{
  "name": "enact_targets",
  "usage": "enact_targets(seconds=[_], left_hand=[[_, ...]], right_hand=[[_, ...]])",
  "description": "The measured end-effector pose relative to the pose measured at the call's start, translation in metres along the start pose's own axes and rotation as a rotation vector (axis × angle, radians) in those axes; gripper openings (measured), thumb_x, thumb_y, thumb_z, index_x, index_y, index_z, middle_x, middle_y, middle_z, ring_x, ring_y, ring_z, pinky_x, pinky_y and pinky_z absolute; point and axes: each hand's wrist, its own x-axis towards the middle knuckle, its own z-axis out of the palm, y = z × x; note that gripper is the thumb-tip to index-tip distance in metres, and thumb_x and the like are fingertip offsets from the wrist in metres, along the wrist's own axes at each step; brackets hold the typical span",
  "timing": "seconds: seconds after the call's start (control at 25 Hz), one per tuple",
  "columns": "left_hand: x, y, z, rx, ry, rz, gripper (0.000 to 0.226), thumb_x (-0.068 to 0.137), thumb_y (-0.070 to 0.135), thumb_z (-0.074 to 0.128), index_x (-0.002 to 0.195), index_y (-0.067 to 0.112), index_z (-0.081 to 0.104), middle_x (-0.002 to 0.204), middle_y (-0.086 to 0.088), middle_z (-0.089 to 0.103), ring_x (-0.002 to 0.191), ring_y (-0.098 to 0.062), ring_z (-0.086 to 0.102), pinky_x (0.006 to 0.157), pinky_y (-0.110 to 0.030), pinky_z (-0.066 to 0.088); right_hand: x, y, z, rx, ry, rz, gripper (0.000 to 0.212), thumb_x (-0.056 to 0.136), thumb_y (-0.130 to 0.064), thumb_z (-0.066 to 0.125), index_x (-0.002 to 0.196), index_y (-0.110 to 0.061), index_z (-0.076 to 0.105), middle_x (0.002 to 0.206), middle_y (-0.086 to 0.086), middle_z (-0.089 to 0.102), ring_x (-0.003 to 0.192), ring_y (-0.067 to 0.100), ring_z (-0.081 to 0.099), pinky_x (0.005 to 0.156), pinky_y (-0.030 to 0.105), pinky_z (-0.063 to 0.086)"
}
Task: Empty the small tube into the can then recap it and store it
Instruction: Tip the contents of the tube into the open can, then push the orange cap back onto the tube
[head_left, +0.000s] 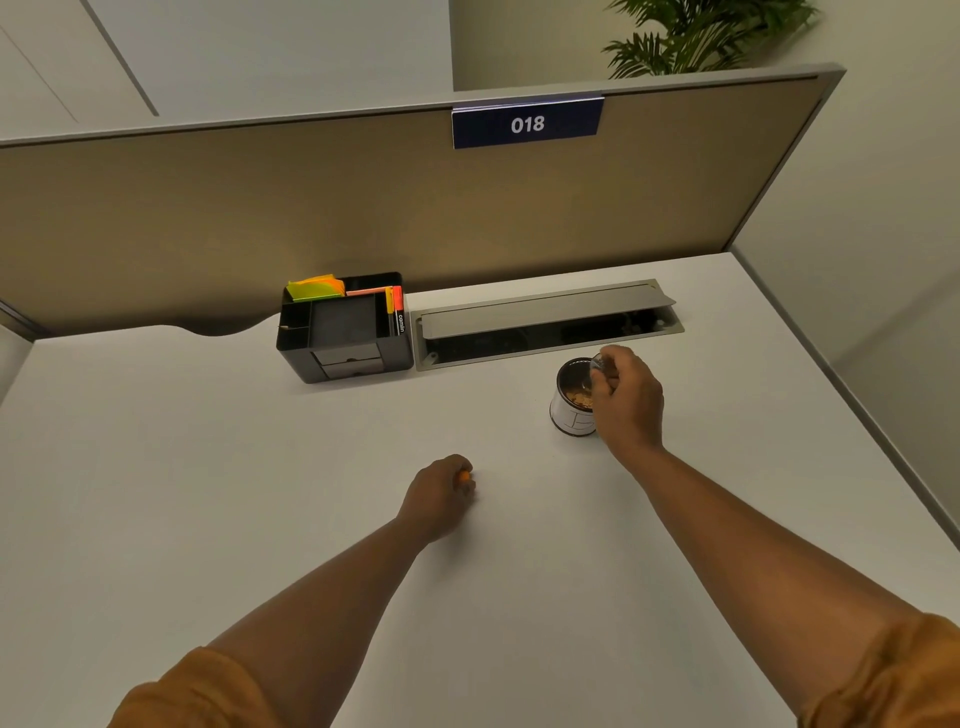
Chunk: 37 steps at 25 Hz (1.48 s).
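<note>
Over the can (570, 402) we see the right hand (626, 397) pinching the clear tube (597, 364), its axis blurred, apparently tipped mouth-down; left hand (441, 491) fisted around an orange cap (463, 476).

Sleeves: I see orange-brown fabric, pushed up near both elbows, at the bottom corners below the white desk (260, 467).
Forearms: bare from sleeve edge to wrist on both sides, over the desk.
Left hand (439, 491): bare; I see no ring, watch or glove.
Right hand (628, 397): bare; likewise unadorned on the side I can see.
</note>
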Motion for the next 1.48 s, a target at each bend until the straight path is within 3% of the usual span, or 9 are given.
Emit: enact_targets(seconds=[0.36, 0.44, 0.6, 0.72, 0.8, 0.92, 1.04, 1.2, 1.48], left_hand=[[-0.001, 0.003, -0.002, -0.020, -0.013, -0.015, 0.018, 0.094, 0.015, 0.058, 0.110, 0.009, 0.064, 0.108, -0.011, 0.069, 0.101, -0.031, 0.062, 0.090, -0.039, 0.050], [-0.001, 0.003, -0.002, -0.028, -0.017, -0.020, 0.019, 0.094, 0.015, 0.057, 0.110, 0.009, 0.064, 0.109, -0.011, 0.069, 0.102, -0.031, 0.061, 0.091, -0.038, 0.049], [0.000, 0.005, -0.007, -0.134, -0.025, -0.077, 0.019, 0.096, 0.016, 0.059, 0.113, 0.010, 0.065, 0.110, -0.007, 0.066, 0.098, -0.025, 0.059, 0.086, -0.033, 0.048], [-0.001, 0.010, -0.020, -0.410, -0.031, -0.195, 0.024, 0.096, 0.020, 0.063, 0.118, 0.013, 0.060, 0.109, -0.008, 0.064, 0.092, -0.023, 0.061, 0.076, -0.030, 0.051], [-0.006, 0.017, -0.032, -0.654, -0.016, -0.234, 0.023, 0.093, 0.018, 0.069, 0.114, 0.012, 0.059, 0.106, -0.014, 0.067, 0.093, -0.028, 0.068, 0.082, -0.036, 0.057], [-0.024, 0.028, -0.052, -0.946, 0.015, -0.219, 0.021, 0.088, 0.010, 0.075, 0.106, 0.011, 0.065, 0.107, -0.017, 0.072, 0.102, -0.032, 0.073, 0.091, -0.038, 0.060], [-0.055, 0.028, -0.071, -1.120, 0.033, -0.173, 0.026, 0.087, 0.002, 0.073, 0.111, 0.011, 0.068, 0.110, -0.013, 0.075, 0.103, -0.027, 0.074, 0.085, -0.029, 0.061], [-0.087, 0.021, -0.088, -1.152, 0.056, -0.114, 0.026, 0.091, 0.000, 0.067, 0.115, 0.010, 0.069, 0.114, -0.014, 0.074, 0.099, -0.024, 0.076, 0.079, -0.023, 0.061], [-0.114, 0.009, -0.101, -1.147, 0.155, -0.060, 0.026, 0.091, 0.004, 0.068, 0.116, 0.012, 0.071, 0.121, -0.013, 0.072, 0.111, -0.030, 0.070, 0.098, -0.035, 0.056]], right_hand=[[0.000, 0.004, -0.001, -0.009, 0.025, 0.000, 0.019, 0.096, -0.011, 0.064, 0.115, -0.008, 0.066, 0.111, 0.015, 0.071, 0.101, 0.031, 0.067, 0.079, 0.029, 0.051], [-0.001, 0.003, -0.003, 0.002, 0.025, 0.006, 0.018, 0.096, -0.011, 0.064, 0.114, -0.009, 0.065, 0.110, 0.015, 0.071, 0.100, 0.032, 0.067, 0.077, 0.030, 0.052], [-0.003, -0.005, -0.009, 0.144, 0.008, 0.143, 0.042, 0.096, -0.011, 0.065, 0.135, -0.015, 0.052, 0.129, 0.015, 0.065, 0.112, 0.030, 0.065, 0.089, 0.043, 0.059], [-0.014, -0.018, -0.015, 0.260, 0.033, 0.172, 0.040, 0.094, -0.009, 0.067, 0.132, -0.017, 0.056, 0.124, 0.010, 0.066, 0.105, 0.022, 0.066, 0.084, 0.030, 0.059], [-0.028, -0.031, -0.017, 0.345, 0.018, 0.172, 0.028, 0.092, -0.010, 0.068, 0.117, -0.022, 0.063, 0.107, -0.003, 0.069, 0.091, 0.008, 0.067, 0.074, 0.015, 0.053], [-0.053, -0.049, -0.012, 0.497, -0.125, 0.265, 0.020, 0.089, -0.012, 0.071, 0.100, -0.027, 0.066, 0.093, -0.009, 0.068, 0.078, 0.004, 0.066, 0.060, 0.009, 0.049], [-0.082, -0.065, -0.004, 0.618, -0.331, 0.335, 0.019, 0.088, -0.012, 0.074, 0.103, -0.023, 0.069, 0.100, 0.003, 0.071, 0.087, 0.018, 0.069, 0.074, 0.026, 0.058], [-0.107, -0.083, 0.004, 0.722, -0.487, 0.314, 0.019, 0.089, -0.013, 0.074, 0.106, -0.021, 0.071, 0.098, 0.004, 0.076, 0.090, 0.023, 0.074, 0.075, 0.025, 0.061], [-0.128, -0.100, 0.003, 0.784, -0.593, 0.286, 0.023, 0.088, -0.005, 0.073, 0.107, -0.019, 0.073, 0.102, 0.006, 0.077, 0.092, 0.025, 0.074, 0.075, 0.023, 0.059]])
